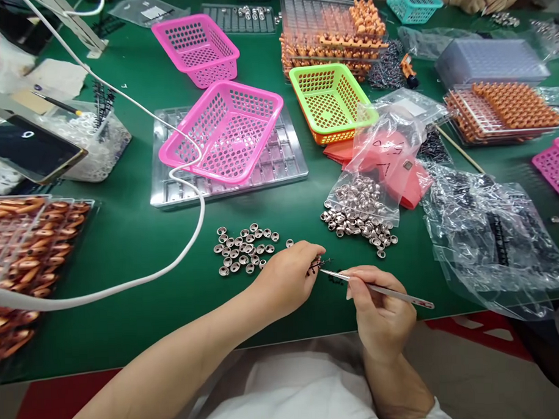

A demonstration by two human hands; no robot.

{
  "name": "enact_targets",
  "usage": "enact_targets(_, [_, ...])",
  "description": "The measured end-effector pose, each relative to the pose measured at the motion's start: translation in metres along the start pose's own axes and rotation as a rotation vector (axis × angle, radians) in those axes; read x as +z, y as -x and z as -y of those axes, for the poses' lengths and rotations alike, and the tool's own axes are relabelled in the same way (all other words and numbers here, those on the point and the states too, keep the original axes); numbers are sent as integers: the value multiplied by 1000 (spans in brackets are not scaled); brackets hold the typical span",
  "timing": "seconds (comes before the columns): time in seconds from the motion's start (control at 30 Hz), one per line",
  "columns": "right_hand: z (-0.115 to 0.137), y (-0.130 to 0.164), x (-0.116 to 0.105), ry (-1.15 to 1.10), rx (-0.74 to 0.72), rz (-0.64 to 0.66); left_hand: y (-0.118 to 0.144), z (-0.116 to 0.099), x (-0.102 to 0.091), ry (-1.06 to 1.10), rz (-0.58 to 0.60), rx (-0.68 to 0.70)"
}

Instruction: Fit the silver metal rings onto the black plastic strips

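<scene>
I read this as the fitting step: just right of the loose caps [244, 247] on the mat [124, 239], the left hand [286, 282] reaches in from lower left, fingers pinched shut on a small black part [314, 267]; the right hand [379, 310], wrist near the table edge, grips tweezers [378, 288] whose tips meet that part; whether the tips are closed I cannot tell; next, I judge, calls for a steady, fine seating of the part.
</scene>
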State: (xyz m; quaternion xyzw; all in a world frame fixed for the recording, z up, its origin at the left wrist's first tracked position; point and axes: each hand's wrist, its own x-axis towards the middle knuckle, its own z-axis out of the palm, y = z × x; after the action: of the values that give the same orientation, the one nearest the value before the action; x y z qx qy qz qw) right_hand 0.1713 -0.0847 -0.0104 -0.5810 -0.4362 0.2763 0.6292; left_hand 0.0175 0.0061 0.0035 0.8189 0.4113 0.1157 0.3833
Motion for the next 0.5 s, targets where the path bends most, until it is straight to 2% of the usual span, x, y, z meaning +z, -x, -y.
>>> enact_targets(0.17, [-3, -3, 0, -100, 69, -7, -1, -9, -5, 95, 112, -45])
enact_targets(0.37, [-6, -4, -4, -190, 132, 44, -4, -15, -21, 377, 446, -160])
enact_targets(0.5, [-7, -5, -8, -262, 194, 93, -6, -8, -24, 573, 616, -137])
